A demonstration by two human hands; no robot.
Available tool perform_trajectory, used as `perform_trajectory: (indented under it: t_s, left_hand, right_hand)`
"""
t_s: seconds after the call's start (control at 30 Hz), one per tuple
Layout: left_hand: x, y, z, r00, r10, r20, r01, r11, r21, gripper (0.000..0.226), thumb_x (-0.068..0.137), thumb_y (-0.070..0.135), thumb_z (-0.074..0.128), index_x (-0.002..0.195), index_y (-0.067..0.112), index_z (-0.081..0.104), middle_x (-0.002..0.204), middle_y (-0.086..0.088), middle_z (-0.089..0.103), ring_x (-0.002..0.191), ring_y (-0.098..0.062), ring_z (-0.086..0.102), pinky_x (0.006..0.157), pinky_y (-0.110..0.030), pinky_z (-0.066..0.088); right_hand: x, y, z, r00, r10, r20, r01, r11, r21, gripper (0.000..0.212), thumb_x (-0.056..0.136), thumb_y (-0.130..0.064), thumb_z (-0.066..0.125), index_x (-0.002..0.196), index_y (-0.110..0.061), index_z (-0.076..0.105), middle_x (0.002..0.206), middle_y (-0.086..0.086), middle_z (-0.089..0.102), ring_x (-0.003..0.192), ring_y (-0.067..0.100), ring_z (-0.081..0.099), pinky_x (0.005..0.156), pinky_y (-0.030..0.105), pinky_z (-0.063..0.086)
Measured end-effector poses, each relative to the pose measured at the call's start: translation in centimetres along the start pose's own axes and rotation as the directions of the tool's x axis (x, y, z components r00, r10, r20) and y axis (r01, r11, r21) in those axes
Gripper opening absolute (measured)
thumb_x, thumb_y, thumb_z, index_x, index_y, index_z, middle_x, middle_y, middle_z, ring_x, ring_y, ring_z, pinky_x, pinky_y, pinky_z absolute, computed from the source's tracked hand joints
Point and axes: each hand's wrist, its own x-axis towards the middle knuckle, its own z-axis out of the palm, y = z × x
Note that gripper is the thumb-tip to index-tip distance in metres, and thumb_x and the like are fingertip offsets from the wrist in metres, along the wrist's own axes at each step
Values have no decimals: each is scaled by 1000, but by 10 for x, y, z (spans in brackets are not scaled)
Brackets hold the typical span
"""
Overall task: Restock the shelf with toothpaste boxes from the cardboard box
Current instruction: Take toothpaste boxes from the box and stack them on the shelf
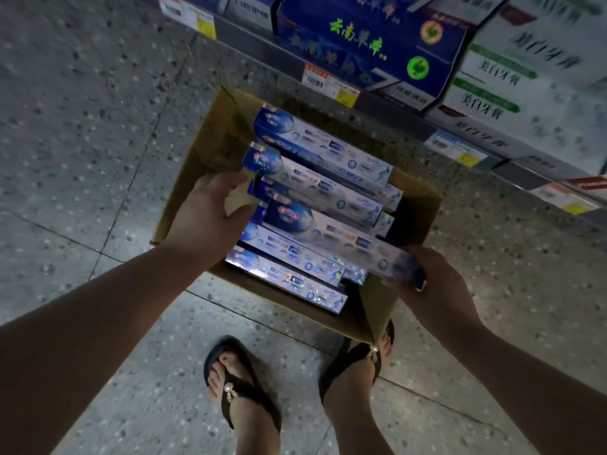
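An open cardboard box stands on the floor below me, filled with several blue and silver toothpaste boxes lying side by side. One toothpaste box is raised at a slant across the others. My left hand holds its left end, fingers curled at the edge. My right hand grips its right end. The shelf runs along the top right, stocked with dark blue cartons and white and green cartons.
My two feet in black sandals stand close to the near side of the box. Yellow and white price tags line the shelf edge. Speckled grey floor tiles spread to the left.
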Motion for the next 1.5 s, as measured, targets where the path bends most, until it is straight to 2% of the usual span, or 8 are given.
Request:
perform_trajectory:
  t_s: [0.27,0.47,0.87,1.0,1.13,1.27,1.4,1.5]
  left_hand:
    - [53,14,26,978,145,152,-196,888,415,77,75,26,70,141,26,29,154,0,19,142,-29,10,112,-48,23]
    - [70,7,47,980,164,108,-196,836,512,70,73,24,72,134,21,38,137,-15,31,129,-37,25,104,-51,33]
    - [-32,12,-23,982,83,169,-139,924,355,55,70,24,75,121,24,55,117,-5,58,106,-28,49,80,-33,44]
    - [-93,39,-71,983,116,143,-157,934,321,53,60,22,81,107,28,59,102,-3,64,93,-32,59,68,-36,50]
    - [-144,69,-120,944,284,169,-323,900,292,67,48,24,87,100,37,48,94,8,64,81,-27,65,55,-34,54]
    - [-186,112,-177,897,434,80,-440,868,231,50,52,50,60,99,39,47,101,17,50,83,-5,52,54,-23,47]
    - [-231,160,-230,915,386,114,-401,902,162,58,50,52,58,104,50,38,97,12,60,94,-20,60,66,-25,48]
    - [-270,204,-270,895,411,176,-436,889,138,48,52,59,61,98,59,45,107,10,61,99,-19,61,78,-31,50]
  right_hand:
    - [-20,29,-36,997,33,-72,-39,996,-76,42,69,-12,78,107,-11,60,90,-2,53,67,12,49,57,11,34]
    - [-15,41,-29,985,37,-168,-45,998,-44,41,69,-12,77,106,-12,60,86,-2,53,64,11,50,55,21,36]
    - [-45,-13,-81,974,62,-218,-59,998,22,43,73,-13,74,113,-10,58,91,-1,52,73,20,50,64,27,35]
    - [-80,-46,-125,970,47,-238,-35,998,55,41,72,-13,75,110,-15,60,91,1,58,74,22,54,60,29,38]
    - [-121,-81,-171,960,36,-279,-16,997,73,41,71,-15,77,109,-15,61,89,-6,53,78,18,53,65,28,37]
    - [-175,-115,-221,951,41,-307,-6,993,117,37,73,-19,75,105,-23,58,88,-4,54,76,17,51,62,28,37]
    - [-244,-141,-279,936,27,-350,17,992,122,33,75,-26,73,102,-29,54,83,-8,55,72,12,51,55,12,36]
    - [-306,-158,-328,910,62,-410,23,979,200,33,75,-18,73,99,-30,55,81,-9,55,75,13,54,61,17,41]
